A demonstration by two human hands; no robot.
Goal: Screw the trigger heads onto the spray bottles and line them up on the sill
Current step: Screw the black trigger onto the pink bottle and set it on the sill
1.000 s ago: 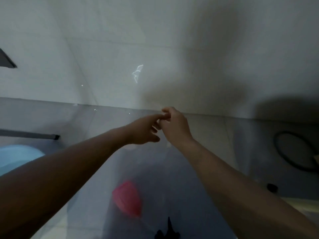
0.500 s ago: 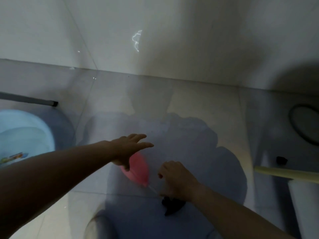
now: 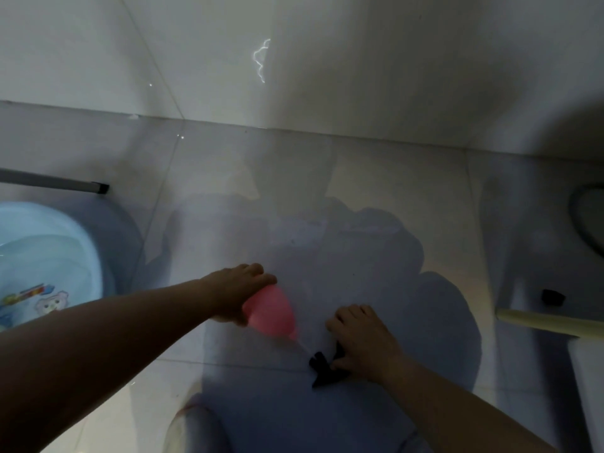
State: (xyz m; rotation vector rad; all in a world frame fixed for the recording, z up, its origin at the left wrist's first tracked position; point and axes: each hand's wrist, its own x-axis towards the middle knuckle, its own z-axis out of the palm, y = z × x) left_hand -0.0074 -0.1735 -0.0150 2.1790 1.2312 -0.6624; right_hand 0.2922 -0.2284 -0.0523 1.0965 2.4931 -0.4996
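Observation:
A pink spray bottle [image 3: 273, 313] lies on its side on the pale tiled floor [image 3: 376, 178]. My left hand [image 3: 237, 294] is closed over its far end. A black trigger head [image 3: 323, 369] with a thin dip tube rests on the floor just right of the bottle's mouth. My right hand [image 3: 362, 341] is closed on the trigger head, covering its right part. Bottle and trigger head are apart, joined only by the tube that runs toward the bottle's neck.
A light blue plastic basin [image 3: 42, 253] sits at the left edge, with a grey bar [image 3: 55, 183] above it. A small black cap [image 3: 552, 297] and a cream pole [image 3: 549, 323] lie at the right. The white wall [image 3: 359, 67] rises behind. A rounded grey shape [image 3: 192, 429] sits at the bottom.
Both hands came down from near the wall to the floor. My left hand has closed onto the pink bottle and my right hand has gripped the black trigger head.

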